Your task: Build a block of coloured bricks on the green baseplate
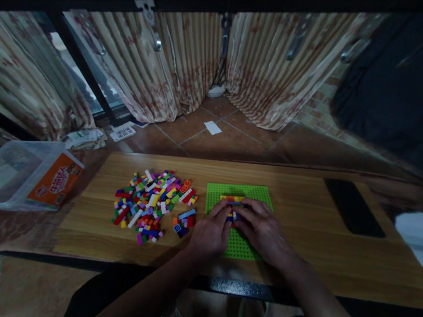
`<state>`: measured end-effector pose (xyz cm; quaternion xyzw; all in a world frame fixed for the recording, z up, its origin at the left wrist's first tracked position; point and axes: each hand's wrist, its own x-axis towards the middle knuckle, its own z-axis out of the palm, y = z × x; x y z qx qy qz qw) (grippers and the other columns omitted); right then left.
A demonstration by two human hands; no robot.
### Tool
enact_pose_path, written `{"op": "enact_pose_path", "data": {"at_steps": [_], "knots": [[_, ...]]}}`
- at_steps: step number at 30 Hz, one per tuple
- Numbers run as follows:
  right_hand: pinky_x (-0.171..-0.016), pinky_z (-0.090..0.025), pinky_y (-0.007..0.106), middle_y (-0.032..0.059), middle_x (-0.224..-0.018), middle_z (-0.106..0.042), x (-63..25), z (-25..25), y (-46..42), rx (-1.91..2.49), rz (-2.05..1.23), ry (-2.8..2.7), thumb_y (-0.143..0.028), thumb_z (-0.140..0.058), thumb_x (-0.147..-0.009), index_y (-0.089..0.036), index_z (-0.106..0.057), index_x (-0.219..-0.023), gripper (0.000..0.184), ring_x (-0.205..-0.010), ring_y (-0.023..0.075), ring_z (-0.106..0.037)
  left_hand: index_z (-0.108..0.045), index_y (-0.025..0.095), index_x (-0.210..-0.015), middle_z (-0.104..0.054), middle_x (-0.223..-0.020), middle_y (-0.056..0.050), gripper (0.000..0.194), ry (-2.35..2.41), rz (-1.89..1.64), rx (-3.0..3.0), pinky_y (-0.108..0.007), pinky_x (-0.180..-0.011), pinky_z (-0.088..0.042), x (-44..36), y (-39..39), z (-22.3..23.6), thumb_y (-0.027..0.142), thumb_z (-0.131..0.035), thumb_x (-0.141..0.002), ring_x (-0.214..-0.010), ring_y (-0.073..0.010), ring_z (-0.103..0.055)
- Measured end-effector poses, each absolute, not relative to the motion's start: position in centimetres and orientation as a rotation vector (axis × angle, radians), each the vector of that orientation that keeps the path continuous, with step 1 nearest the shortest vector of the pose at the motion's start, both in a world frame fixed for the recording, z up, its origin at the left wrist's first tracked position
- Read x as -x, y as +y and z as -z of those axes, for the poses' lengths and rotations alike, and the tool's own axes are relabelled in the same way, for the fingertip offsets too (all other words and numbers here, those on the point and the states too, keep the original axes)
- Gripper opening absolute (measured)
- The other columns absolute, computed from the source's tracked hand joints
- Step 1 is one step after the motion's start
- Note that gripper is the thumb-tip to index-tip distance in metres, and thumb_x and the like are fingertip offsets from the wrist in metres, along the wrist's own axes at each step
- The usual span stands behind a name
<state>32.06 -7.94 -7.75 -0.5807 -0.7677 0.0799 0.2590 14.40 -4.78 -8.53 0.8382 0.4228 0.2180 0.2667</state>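
A green studded baseplate (244, 249) lies on the wooden table, with small coloured building bricks (232, 199) in yellow, red and blue on its middle. My left hand (208, 234) is closed against these bricks from the left, its fingertips on them. From the right, my right hand (266, 234) is closed on the same bricks, thumb and fingers bent. The two hands nearly meet, and the fingers hide much of the bricks between them. Left of the plate spreads a pile of loose mixed bricks (154, 198).
A smaller cluster of bricks (184, 223) lies between the pile and my left hand. Toward the right end of the wooden table (301, 192) rests a black phone-like slab (354, 207). A clear plastic bin (9, 167) with an orange label stands past the table's left end.
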Motion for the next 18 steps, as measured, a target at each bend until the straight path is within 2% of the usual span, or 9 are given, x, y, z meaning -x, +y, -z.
{"op": "enact_pose_path", "data": {"at_steps": [9,18], "knots": [[-0.093,-0.050,0.042,0.0061,-0.111,-0.063,-31.5,7.8,-7.7,1.531,-0.381,-1.958,-0.022,-0.055,-0.089,-0.026,-0.063,-0.106,0.019,-0.107,0.0232,-0.058,-0.054,0.018,-0.126,-0.045,-0.146,-0.013,0.035,1.136,-0.543,-2.248,-0.040,-0.100,-0.051,-14.3,-4.9,8.4,0.023,-0.040,-0.094,-0.126,-0.0242,-0.054],[-0.082,-0.048,0.038,0.0072,-0.093,-0.070,-29.2,8.2,-8.2,1.676,-0.143,-1.836,-0.023,-0.056,-0.088,-0.020,-0.066,-0.097,0.014,-0.087,0.0233,-0.062,-0.055,0.018,-0.123,-0.044,-0.146,-0.013,0.035,1.103,-0.538,-2.221,-0.039,-0.102,-0.050,-14.2,-4.8,8.3,0.020,-0.037,-0.093,-0.124,-0.0233,-0.055]]}}
